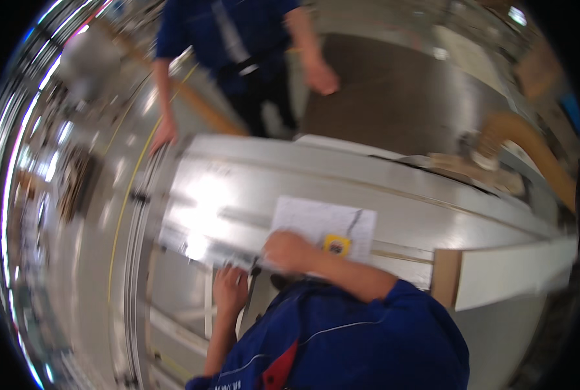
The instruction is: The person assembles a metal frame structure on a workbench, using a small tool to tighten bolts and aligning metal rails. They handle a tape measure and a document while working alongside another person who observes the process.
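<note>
My right hand [288,252], fingers curled, is over the lower left part of a white paper sheet [319,213]. Whether it holds anything is hidden under the knuckles. The sheet bears writing and lies on a shiny metal machine table [251,185]. A small yellow square thing [336,245] with a dark round middle, like a tape measure, rests on the sheet beside my right forearm. To the left, my left hand [230,286] is at the near edge of the table, close to a dark knob or handle [256,269]. Its grip is blurred.
A co-worker [231,48] stands across the table, one hand [165,134] at the end of an aluminium rail [138,253]. Behind is a dark brown tabletop [368,92]. At right are a yellow-brown hose [528,136] and a white panel [509,273] with a brown edge.
</note>
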A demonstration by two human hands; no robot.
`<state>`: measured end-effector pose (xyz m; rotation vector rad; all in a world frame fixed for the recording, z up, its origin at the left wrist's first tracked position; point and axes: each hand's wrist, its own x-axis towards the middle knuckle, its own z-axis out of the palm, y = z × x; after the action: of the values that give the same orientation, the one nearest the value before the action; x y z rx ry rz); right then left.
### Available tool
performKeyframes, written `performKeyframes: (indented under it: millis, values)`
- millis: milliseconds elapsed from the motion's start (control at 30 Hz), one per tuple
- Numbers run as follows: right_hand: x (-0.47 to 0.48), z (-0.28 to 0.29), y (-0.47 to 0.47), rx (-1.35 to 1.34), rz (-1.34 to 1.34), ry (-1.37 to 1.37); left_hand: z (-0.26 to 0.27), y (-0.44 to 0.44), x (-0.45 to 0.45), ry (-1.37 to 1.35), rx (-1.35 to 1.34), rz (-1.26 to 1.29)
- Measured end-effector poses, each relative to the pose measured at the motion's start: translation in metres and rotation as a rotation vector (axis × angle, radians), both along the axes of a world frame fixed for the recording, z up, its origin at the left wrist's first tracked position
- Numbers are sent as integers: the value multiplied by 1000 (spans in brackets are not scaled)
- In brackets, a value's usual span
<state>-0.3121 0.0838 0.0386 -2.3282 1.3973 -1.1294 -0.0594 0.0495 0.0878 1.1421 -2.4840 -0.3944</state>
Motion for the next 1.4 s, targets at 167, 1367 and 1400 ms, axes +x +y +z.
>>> performKeyframes:
  millis: [167,1367,1400]
  values:
    - [-109,-3,-18,249,-349,-62,-15,5,33,81,209,414]
    - [-210,-52,-107,64,-937,258,-102,-192,106,-58,-63,571]
    - [-210,-52,-106,72,-937,260,-103,-191,106,-37,-69,567]
